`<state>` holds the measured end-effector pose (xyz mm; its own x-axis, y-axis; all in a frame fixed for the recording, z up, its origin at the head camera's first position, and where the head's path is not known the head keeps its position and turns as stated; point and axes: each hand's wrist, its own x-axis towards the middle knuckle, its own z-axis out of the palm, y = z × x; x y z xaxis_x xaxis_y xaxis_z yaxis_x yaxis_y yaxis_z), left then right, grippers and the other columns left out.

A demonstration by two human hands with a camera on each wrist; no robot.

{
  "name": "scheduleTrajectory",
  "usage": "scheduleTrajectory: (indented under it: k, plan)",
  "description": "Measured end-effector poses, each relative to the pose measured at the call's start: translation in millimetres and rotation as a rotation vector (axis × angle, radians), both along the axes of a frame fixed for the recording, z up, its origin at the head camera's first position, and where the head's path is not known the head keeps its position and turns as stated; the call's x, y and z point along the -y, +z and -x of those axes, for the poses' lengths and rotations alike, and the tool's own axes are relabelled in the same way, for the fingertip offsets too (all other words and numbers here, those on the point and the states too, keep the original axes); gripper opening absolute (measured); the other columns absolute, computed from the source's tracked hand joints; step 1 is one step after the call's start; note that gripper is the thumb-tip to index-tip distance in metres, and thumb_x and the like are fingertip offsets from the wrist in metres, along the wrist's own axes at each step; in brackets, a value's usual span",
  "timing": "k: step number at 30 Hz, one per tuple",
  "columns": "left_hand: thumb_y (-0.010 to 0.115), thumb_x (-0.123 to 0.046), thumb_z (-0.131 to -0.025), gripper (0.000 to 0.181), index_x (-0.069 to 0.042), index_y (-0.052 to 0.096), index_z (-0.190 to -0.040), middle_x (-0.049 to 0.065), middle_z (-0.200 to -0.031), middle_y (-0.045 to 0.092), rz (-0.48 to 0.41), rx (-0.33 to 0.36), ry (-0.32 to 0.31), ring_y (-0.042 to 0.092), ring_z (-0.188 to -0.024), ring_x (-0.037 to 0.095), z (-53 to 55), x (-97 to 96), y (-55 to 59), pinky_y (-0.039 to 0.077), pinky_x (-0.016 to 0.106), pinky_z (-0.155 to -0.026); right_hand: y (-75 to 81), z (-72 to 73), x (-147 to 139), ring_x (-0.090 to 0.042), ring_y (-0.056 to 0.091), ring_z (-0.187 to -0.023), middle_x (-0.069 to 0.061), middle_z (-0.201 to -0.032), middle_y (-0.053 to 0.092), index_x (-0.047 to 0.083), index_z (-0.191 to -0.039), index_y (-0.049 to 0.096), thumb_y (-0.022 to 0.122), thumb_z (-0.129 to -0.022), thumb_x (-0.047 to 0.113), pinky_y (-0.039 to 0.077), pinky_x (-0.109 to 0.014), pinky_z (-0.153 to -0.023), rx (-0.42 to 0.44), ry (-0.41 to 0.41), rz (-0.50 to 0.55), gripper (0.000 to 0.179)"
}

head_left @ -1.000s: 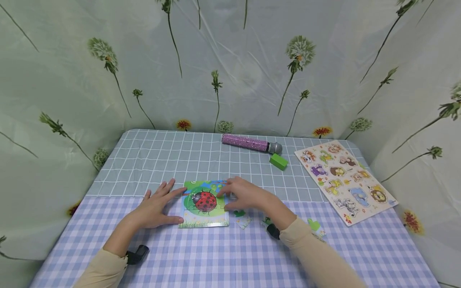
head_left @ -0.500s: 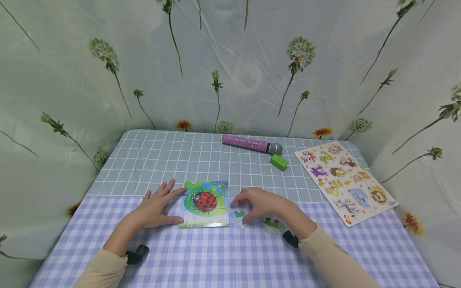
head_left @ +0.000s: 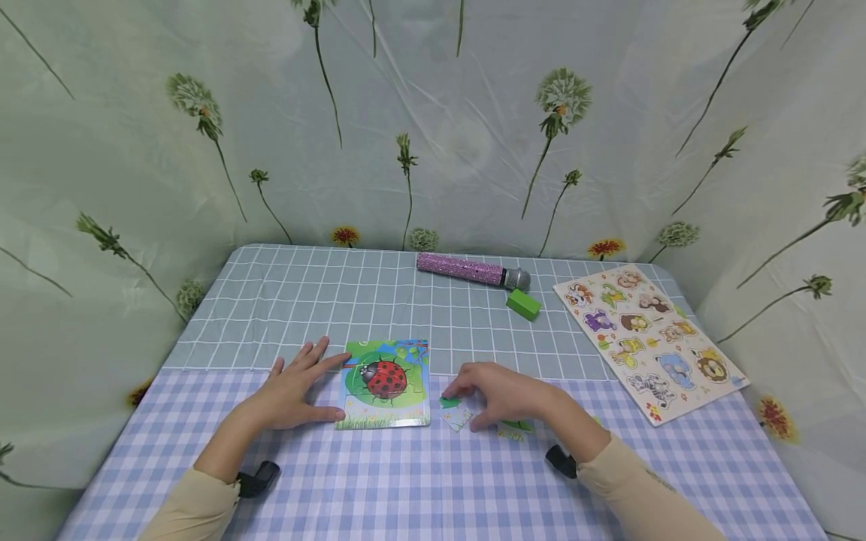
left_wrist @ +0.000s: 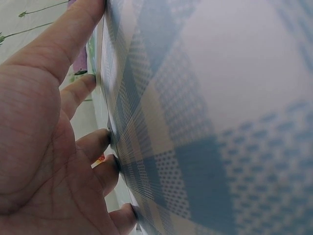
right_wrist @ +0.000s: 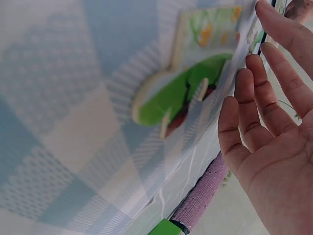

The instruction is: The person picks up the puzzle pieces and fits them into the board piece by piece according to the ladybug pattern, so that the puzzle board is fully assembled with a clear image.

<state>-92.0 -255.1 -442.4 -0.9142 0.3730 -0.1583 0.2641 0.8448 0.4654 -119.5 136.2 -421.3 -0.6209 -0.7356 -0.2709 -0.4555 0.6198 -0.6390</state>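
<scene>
A square ladybug jigsaw puzzle [head_left: 386, 379] lies on the checked cloth, left of the middle in the head view. My left hand [head_left: 291, 391] rests spread beside it, thumb and index fingertip at the puzzle's left edge. To the puzzle's right, my right hand [head_left: 504, 391] is low over a loose puzzle piece [head_left: 455, 418], index fingertip at its upper green part and thumb at its right side. Another loose piece, green with yellow flowers [right_wrist: 200, 73], lies under the right palm, partly hidden in the head view. Loosely bent fingers [right_wrist: 266, 98] show in the right wrist view.
A glittery pink microphone [head_left: 467, 268] lies at the back of the table, a green block [head_left: 523, 304] just in front of its head. On the right lies an animal puzzle board [head_left: 649, 342]. A flower-print curtain [head_left: 467, 143] hangs behind the table.
My right hand has drawn back from the ladybug puzzle, to the right and toward me, and is now over the loose piece. The left hand has stayed in place.
</scene>
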Motion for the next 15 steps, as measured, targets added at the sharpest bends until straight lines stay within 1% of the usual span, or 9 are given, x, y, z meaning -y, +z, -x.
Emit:
scheduleTrajectory:
  k: [8,15]
  plan:
    - [0.089,-0.059,-0.080,0.098,-0.025,0.048,-0.163,0.025,-0.177,0.023,0.003,-0.002,-0.003,0.018,-0.162,0.057,0.5,0.3,-1.3,0.011,0.088,-0.118,-4.1,-2.3,-1.1,-0.007,0.066,-0.108,0.006,-0.118,0.071,0.017,-0.131,0.077,0.092,-0.084,0.010,0.056,-0.031,-0.102,-0.036,0.004,0.007,0.050]
    - [0.090,-0.059,-0.080,0.098,-0.024,0.048,-0.163,0.026,-0.177,0.023,0.005,-0.003,0.000,0.018,-0.162,0.058,0.3,0.0,-1.2,0.011,0.088,-0.118,-5.9,-2.8,-0.5,-0.007,0.063,-0.107,0.005,-0.122,0.070,0.017,-0.132,0.077,0.092,-0.084,0.010,0.056,-0.030,-0.100,-0.069,0.033,0.011,0.051]
